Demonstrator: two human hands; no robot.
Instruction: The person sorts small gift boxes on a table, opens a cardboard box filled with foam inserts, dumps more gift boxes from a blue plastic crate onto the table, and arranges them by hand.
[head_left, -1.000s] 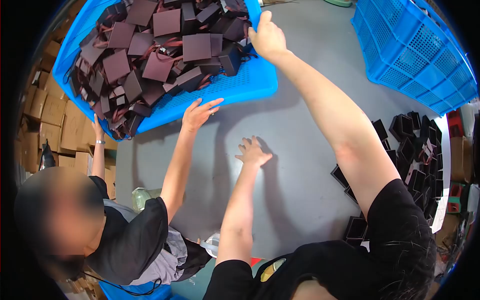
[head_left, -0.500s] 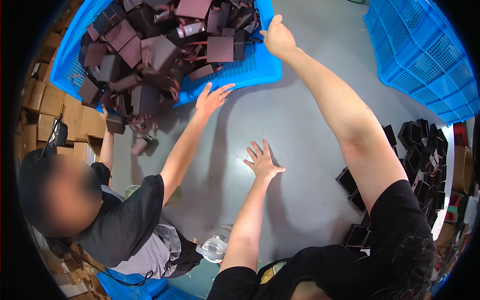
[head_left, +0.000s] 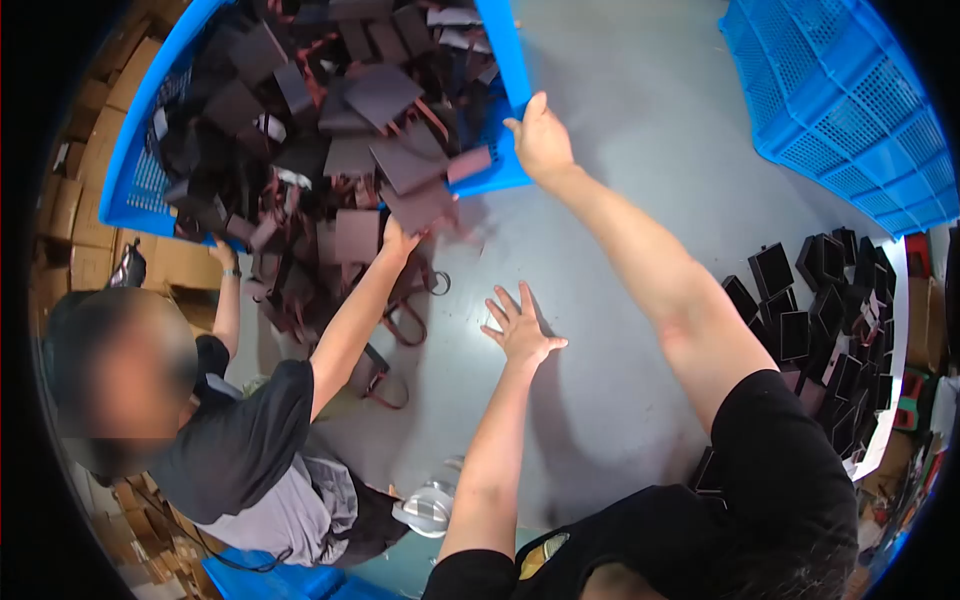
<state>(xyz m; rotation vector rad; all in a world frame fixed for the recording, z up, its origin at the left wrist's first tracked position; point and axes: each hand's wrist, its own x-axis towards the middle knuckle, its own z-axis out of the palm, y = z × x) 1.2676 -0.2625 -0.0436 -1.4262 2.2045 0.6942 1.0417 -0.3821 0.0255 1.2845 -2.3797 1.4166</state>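
Observation:
A tilted blue crate (head_left: 508,60) full of dark maroon boxes (head_left: 385,95) with ribbons spills its load over the lower edge onto the grey table (head_left: 620,400). My right hand (head_left: 543,143) is closed on the crate's right rim. My left hand (head_left: 522,333) is held over the middle of the table, fingers spread, holding nothing. A co-worker (head_left: 250,440) at the left has both hands at the crate's lower side, one of them partly behind the falling boxes. Several boxes and ribbon loops lie near the co-worker's forearm.
Another blue crate (head_left: 850,110) stands at the upper right. Many open black boxes (head_left: 820,320) lie at the table's right side. A clear container with a white handle (head_left: 428,508) is by the near edge. Cardboard boxes (head_left: 95,200) are stacked at the far left.
The crate has tipped further, and many boxes have slid out and down onto the table. My right hand has moved lower with the rim. My left hand has shifted slightly right with its fingers spread.

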